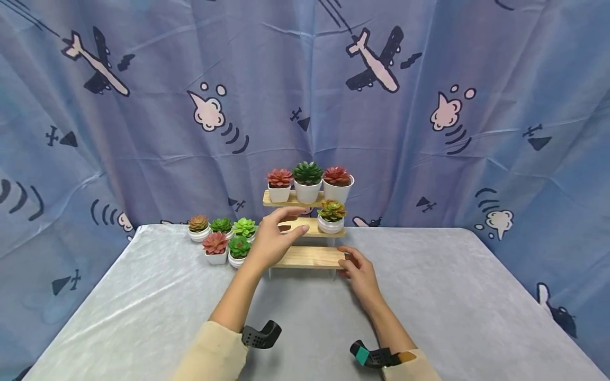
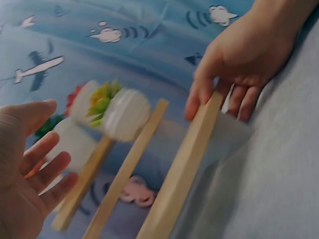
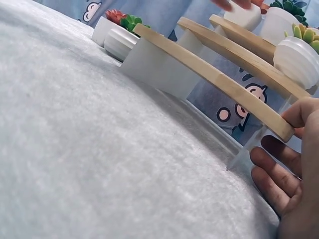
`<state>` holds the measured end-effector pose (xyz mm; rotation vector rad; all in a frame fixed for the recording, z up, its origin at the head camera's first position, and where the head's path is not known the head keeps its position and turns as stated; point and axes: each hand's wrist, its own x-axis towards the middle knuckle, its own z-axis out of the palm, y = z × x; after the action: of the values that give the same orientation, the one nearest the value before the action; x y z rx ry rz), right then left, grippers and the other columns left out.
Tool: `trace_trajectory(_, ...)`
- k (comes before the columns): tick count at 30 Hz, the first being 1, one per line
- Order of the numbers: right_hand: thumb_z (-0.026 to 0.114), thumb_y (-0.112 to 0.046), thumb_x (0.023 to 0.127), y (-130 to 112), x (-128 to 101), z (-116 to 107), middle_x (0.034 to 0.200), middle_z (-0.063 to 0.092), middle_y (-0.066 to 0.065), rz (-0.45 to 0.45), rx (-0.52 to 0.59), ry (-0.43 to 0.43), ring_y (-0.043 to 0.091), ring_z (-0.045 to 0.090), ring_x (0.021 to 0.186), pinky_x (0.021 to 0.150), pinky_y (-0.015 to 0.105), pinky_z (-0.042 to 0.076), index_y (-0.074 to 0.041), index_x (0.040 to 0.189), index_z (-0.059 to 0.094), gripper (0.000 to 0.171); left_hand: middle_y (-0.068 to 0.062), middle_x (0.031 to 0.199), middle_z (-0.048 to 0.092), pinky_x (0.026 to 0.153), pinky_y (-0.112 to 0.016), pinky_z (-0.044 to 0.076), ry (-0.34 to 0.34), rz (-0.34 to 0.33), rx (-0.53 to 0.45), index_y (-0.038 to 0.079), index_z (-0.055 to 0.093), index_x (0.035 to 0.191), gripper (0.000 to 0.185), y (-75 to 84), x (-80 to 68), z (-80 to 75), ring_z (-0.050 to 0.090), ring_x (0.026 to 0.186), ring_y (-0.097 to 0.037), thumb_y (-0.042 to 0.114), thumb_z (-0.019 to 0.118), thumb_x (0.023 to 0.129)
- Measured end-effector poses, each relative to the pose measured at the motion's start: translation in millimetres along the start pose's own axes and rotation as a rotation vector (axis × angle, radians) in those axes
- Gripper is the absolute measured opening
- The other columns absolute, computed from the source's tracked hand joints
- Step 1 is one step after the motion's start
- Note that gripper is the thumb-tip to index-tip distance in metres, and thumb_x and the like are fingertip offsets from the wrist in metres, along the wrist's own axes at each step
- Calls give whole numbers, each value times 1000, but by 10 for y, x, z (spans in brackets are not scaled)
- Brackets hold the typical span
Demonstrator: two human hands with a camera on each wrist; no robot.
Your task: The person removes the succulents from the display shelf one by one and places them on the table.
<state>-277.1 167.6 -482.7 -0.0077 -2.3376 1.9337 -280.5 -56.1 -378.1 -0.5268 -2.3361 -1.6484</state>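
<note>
1. The left hand (image 1: 272,241) reaches forward from a cream sleeve, its fingers straight and spread loosely above the left end of the middle step of the three-step pale wooden plant stand (image 1: 310,257); it holds nothing, and the left wrist view shows its palm open with the fingers apart (image 2: 47,169).
2. The right hand (image 1: 360,271) lies low at the right end of the stand's bottom step, thumb curled over the end of the board and fingers beneath, gripping it; the right wrist view shows the fingertips (image 3: 279,159) just under the board's end.
3. A black band sits on each wrist.
4. The stand sits on a table covered with a pale grey cloth (image 1: 143,296), before a blue curtain printed with aeroplanes and clouds (image 1: 143,106).
5. To the left of the stand, five small white pots of green and red succulents (image 1: 220,241) cluster on the cloth, just beside the left hand.
6. On the top step stand three white-potted succulents (image 1: 308,182), red, green and red.
7. On the right part of the middle step sits one yellow-orange succulent in a white round pot (image 1: 331,217), between the two hands and apart from both.
</note>
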Motion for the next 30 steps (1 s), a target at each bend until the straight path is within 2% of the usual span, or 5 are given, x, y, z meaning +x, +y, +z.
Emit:
trace_trajectory(7, 56, -4, 97, 24, -6, 19, 123, 66, 22, -23, -8, 1, 6, 60, 89, 74, 20, 55, -5, 135, 62, 39, -16, 149, 50, 109, -56, 48, -26, 48, 0, 9, 61, 137, 52, 3, 233, 361, 49, 138, -34, 12, 78, 87)
trace_trajectory(10, 55, -5, 98, 32, -2, 17, 123, 66, 22, -29, -21, -9, 7, 60, 89, 74, 22, 55, -5, 137, 60, 39, -15, 156, 41, 112, -57, 44, -31, 55, -18, 10, 58, 140, 56, 0, 286, 465, 43, 143, -33, 9, 77, 88)
trace_trajectory(14, 55, -6, 98, 24, -8, 15, 124, 67, 22, -32, -18, -4, 10, 63, 88, 74, 23, 56, -6, 137, 60, 39, -13, 159, 37, 117, -58, 38, -32, 42, -74, 10, 58, 140, 55, -6, 346, 573, 38, 146, -32, 9, 76, 89)
trace_trajectory(22, 55, -5, 98, 24, -6, 44, 122, 68, 23, -42, -27, -2, 15, 68, 83, 72, 22, 56, -5, 135, 61, 38, -10, 158, 40, 118, -50, 41, 33, 6, -85, 12, 66, 132, 52, -56, 404, 727, 35, 149, -29, 11, 82, 83)
trace_trajectory(30, 53, 0, 97, -158, -86, 9, 117, 68, 27, -28, -21, -9, 18, 67, 81, 72, 25, 57, -1, 131, 63, 36, -9, 147, 51, 114, -48, 43, 80, -9, -62, 16, 66, 130, 53, -116, 431, 834, 47, 139, -28, 10, 84, 81)
